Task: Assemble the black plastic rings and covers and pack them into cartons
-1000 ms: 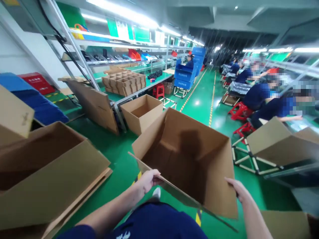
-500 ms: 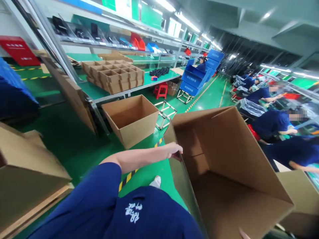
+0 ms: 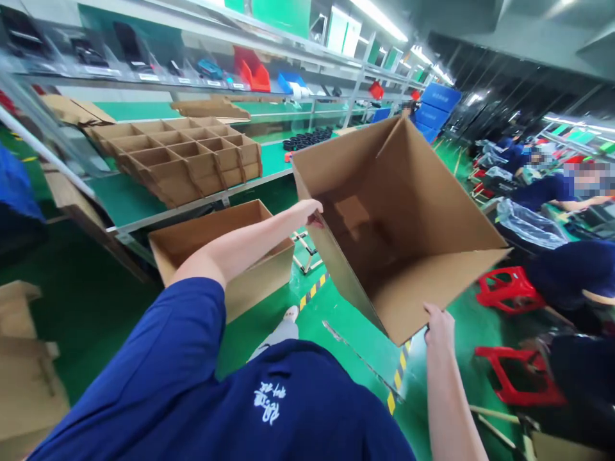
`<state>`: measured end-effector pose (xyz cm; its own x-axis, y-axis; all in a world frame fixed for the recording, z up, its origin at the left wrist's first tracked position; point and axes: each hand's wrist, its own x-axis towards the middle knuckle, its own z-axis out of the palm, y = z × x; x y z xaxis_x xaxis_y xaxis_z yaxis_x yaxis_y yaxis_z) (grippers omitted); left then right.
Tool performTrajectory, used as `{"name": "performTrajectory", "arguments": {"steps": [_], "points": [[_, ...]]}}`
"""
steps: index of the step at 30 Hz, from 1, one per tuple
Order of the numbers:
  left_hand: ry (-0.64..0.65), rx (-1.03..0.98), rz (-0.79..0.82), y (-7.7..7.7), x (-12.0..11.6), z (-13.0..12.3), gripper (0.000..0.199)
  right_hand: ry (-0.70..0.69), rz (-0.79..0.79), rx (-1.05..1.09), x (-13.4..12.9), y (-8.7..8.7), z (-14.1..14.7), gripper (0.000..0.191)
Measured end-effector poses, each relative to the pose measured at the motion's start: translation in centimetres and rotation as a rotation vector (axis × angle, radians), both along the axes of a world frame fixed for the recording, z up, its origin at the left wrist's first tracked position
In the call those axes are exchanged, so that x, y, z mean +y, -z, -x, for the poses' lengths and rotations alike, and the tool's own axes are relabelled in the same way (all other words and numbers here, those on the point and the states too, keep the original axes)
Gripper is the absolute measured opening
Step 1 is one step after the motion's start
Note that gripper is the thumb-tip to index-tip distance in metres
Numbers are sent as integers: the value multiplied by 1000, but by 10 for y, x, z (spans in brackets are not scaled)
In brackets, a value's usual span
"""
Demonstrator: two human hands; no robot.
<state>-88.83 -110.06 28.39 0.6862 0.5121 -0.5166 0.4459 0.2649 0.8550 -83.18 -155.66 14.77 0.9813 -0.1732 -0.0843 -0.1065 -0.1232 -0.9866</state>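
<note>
Person in a dark blue shirt (image 3: 288, 410), bare hands, holding one large open-topped brown cardboard box (image 3: 432, 192). All places below are taken from this held box.

Box tilted, mouth toward the wearer, held up off the green floor (image 3: 355, 320) in front of the body. Left hand (image 3: 310, 211): fingers clamped on its left rim. Right hand (image 3: 439, 323): fingers clamped on its near rim, just right of the near corner; part of that grip is hidden outside the wall. The spread hold probably shares the load and steadies a wide, bulky shape; thin rims give the easiest purchase.

Left of the held box and lower: a second open brown cardboard box (image 3: 259, 282), partly behind the left forearm, close to the worktop (image 3: 125, 198). Probably set there to leave the walkway free. On that worktop, also left: brown cardboard divider grid (image 3: 177, 182), cells upward, likely so they stay easy to reach. Black rings (image 3: 307, 137) lie just beyond the held box's left corner.

Count: one held box, one box beside the worktop, two red plastic stools (image 3: 509, 288) to the right. Rings too crowded to count; grid layers cannot be told for certain.
</note>
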Motion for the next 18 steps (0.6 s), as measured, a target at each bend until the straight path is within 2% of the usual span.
{"name": "performTrajectory", "arguments": {"steps": [2, 5, 7, 9, 11, 14, 17, 18], "points": [[-67, 27, 0, -4, 53, -34, 29, -14, 35, 25, 56, -14, -45, 42], [-160, 92, 0, -4, 127, -77, 29, -123, 152, 73, 138, -27, -100, 38], [-215, 149, -10, 3, 168, -100, 30, -218, 201, 108, 190, -26, -128, 39], [-266, 214, -35, 15, 198, -119, 30, -303, 208, 156, 237, -19, -150, 43], [-316, 272, -86, 32, 218, -136, 30, -399, 200, 201, 276, -13, -172, 47], [-394, 304, -193, 57, 234, -162, 28, -683, 279, 243, 314, -14, -211, 53], [-464, 285, -281, 72, 243, -190, 25, -950, 496, 194, 323, -24, -262, 56], [-490, 277, -307, 74, 245, -197, 24, -1006, 510, 174, 320, -27, -280, 57]]}}
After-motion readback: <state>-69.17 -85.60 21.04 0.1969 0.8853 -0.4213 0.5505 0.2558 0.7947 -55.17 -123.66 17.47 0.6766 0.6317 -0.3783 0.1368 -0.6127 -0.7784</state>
